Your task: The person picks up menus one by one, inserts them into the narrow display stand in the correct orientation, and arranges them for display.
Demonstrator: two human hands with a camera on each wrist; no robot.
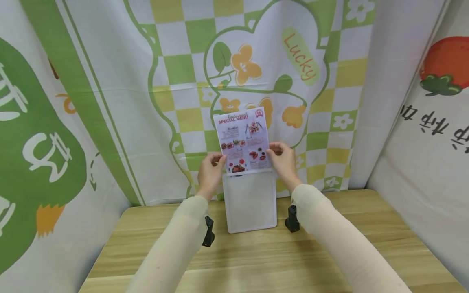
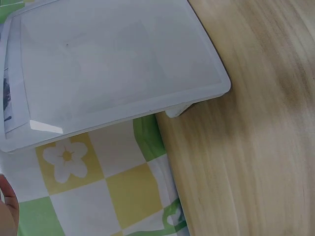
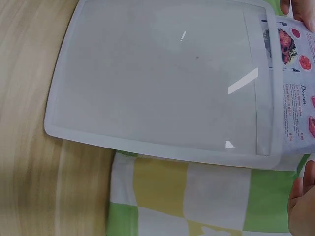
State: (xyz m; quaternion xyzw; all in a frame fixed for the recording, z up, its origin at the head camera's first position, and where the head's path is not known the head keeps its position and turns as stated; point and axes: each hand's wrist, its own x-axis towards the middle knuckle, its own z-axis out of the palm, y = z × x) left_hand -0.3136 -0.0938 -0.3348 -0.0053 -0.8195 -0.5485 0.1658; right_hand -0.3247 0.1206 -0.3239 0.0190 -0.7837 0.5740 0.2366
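Note:
A printed menu sheet (image 1: pixel 243 140) is held upright by its two side edges, its lower end tucked behind the top rim of a white-framed display stand (image 1: pixel 250 202). My left hand (image 1: pixel 211 171) pinches the sheet's left edge between thumb and fingers. On the opposite edge, my right hand (image 1: pixel 283 162) pinches it the same way. Through the clear front in the right wrist view, the inserted strip of the menu sheet (image 3: pixel 263 83) shows just inside the frame. Only a little of the left hand (image 2: pixel 7 209) appears in the left wrist view.
The stand rests on a wooden table (image 1: pixel 249 264), leaning back near its rear edge. Behind it hangs a checkered green and yellow curtain (image 1: pixel 176 73). Printed fabric walls (image 1: pixel 432 162) close in both sides. A black wrist camera (image 1: pixel 292 219) sits under each forearm.

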